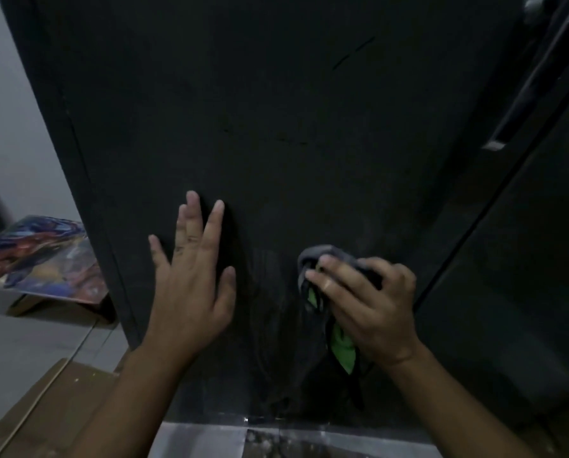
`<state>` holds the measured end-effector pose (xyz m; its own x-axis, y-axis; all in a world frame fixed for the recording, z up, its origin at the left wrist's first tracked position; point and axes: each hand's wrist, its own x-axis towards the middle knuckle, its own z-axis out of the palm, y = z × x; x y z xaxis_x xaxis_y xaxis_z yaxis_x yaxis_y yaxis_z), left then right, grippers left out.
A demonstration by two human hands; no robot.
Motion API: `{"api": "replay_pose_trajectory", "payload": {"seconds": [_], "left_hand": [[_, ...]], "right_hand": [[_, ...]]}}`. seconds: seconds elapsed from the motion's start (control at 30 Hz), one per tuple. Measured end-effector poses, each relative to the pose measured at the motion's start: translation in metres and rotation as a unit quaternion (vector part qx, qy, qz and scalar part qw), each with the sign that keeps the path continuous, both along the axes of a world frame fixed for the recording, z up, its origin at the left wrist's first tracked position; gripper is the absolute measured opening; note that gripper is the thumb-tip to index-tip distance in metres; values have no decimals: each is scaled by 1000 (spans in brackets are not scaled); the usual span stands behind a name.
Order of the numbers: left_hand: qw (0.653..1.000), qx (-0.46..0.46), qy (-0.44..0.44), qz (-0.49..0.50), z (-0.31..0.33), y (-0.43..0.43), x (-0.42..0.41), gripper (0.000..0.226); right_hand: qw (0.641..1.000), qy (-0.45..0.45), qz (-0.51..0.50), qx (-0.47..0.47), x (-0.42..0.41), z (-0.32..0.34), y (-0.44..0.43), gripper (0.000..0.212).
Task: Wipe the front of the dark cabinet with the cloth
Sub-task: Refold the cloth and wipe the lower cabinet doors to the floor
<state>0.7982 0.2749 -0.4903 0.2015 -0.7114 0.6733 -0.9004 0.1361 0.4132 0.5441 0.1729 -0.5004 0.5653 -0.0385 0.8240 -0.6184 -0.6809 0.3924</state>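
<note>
The dark cabinet (276, 110) fills most of the view, its matt black front facing me. My left hand (193, 276) lies flat against the lower front with fingers straight and spread. To its right, my right hand (369, 305) grips a bunched grey and green cloth (312, 292) and holds it against the cabinet front. A green corner of the cloth hangs below the palm. Faint wipe streaks show on the surface between the two hands.
A second dark door with a long bar handle (534, 77) stands at the right. At the left a colourful printed box (41, 259) lies on the floor beside a pale wall (8, 110). Brown cardboard (55, 401) lies at the lower left; pale floor tiles run below the cabinet.
</note>
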Motion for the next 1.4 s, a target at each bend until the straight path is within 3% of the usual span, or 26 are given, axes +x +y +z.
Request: {"api": "replay_pose_trajectory", "payload": {"seconds": [0.07, 0.13, 0.23, 0.33, 0.57, 0.77, 0.9, 0.97, 1.13, 1.3, 1.4], "left_hand": [[1000, -2, -1, 1, -2, -3, 0, 84], [1000, 0, -2, 2, -4, -4, 0, 84], [1000, 4, -6, 5, -6, -4, 2, 82], [1000, 12, -20, 12, -5, -5, 3, 80], [998, 26, -36, 39, -9, -9, 3, 80], [998, 18, -37, 48, -11, -14, 0, 81], [998, 15, -32, 51, -11, -14, 0, 81], [998, 12, -29, 50, -12, -14, 0, 81], [999, -10, -25, 43, -13, -18, -1, 81], [998, -26, -26, 48, -15, -20, -2, 81], [998, -26, -24, 49, -15, -20, -3, 82]], "right_hand": [[996, -83, 11, 20, 0, 12, -5, 39], [994, -104, 13, 25, 3, 9, -7, 41], [999, -11, 13, 30, -2, -13, -3, 46], [998, 38, -4, 40, -16, -24, 3, 37], [983, -176, -18, 40, -38, 38, -11, 40], [999, -28, -16, 6, -51, 4, -16, 42], [996, 69, -24, 49, -70, -21, -5, 39], [998, 33, -4, 59, -73, -13, -1, 42], [981, -192, -11, 23, -69, 49, -16, 36], [987, -137, -73, -36, -73, 21, -32, 36], [994, -64, -71, -44, -90, -6, -29, 49]]}}
